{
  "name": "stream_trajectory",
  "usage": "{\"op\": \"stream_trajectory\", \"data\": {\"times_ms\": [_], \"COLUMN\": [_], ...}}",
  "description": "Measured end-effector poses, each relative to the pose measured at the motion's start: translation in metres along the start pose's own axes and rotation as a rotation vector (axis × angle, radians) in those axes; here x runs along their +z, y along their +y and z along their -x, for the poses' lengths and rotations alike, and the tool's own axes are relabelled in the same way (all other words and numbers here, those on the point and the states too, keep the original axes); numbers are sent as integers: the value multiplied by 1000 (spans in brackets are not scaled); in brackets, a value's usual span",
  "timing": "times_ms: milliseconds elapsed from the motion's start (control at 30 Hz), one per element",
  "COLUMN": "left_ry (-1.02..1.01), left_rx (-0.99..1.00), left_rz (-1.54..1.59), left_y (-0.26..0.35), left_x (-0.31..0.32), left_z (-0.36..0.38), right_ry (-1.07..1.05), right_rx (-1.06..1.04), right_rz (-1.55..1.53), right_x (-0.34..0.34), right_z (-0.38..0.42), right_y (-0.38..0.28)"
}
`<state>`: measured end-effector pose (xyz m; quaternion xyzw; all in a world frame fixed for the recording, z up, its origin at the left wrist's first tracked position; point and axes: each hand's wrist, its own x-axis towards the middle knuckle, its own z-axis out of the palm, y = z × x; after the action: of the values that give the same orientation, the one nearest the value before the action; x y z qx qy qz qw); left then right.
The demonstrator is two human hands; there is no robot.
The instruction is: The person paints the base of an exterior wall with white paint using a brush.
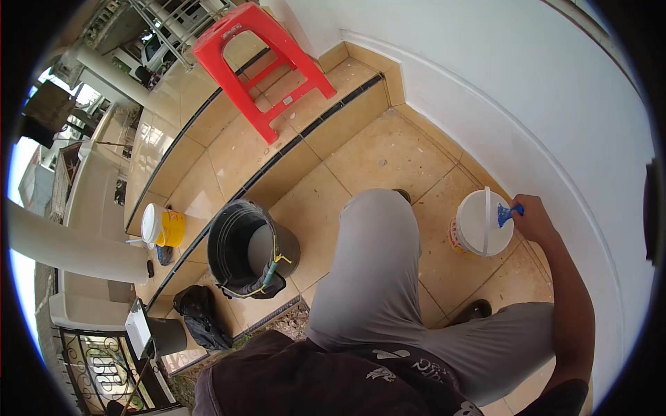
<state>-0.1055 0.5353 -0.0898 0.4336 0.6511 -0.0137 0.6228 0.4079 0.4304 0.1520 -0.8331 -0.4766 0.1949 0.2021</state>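
Note:
My right hand [533,218] is closed around the handle of a blue tool [505,213], perhaps a scraper or brush. The tool's end lies over the top of a white bucket [477,239] that stands on the tiles by the wall. A pale handle crosses the bucket's top, and coloured print shows on its side. What the bucket holds is hard to make out. My left hand does not show anywhere in the frame.
A red plastic stool [258,114] stands on the upper step. Left of my legs is a black bucket [288,239] with a yellow-tied handle. Further left are a yellow-and-white bucket [172,227], a black bag [201,315] and a pillar [83,243]. A white wall [541,97] borders the right.

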Motion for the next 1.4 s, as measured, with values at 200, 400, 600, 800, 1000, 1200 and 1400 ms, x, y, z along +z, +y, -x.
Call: {"op": "stream_trajectory", "data": {"times_ms": [200,400,600,800,1000,1200,1400], "left_ry": [8,5,-36,-41,24,13,-199], "left_rx": [-107,-177,-242,-254,-159,-44,72], "left_rz": [16,18,20,-62,-252,-412,-511], "left_y": [19,32,25,49,129,231,305], "left_x": [33,65,91,90,4,-60,-66], "left_z": [-35,-49,-66,-61,-79,-121,-178], "right_ry": [-89,-188,-136,-123,-57,50,-71], "right_rx": [171,303,297,290,249,334,455], "right_rz": [-118,-251,-323,-416,-446,-328,-159], "right_x": [13,11,20,32,24,14,5], "right_z": [-2,-25,-25,-21,4,8,-17], "right_y": [37,40,30,39,43,18,-17]}}
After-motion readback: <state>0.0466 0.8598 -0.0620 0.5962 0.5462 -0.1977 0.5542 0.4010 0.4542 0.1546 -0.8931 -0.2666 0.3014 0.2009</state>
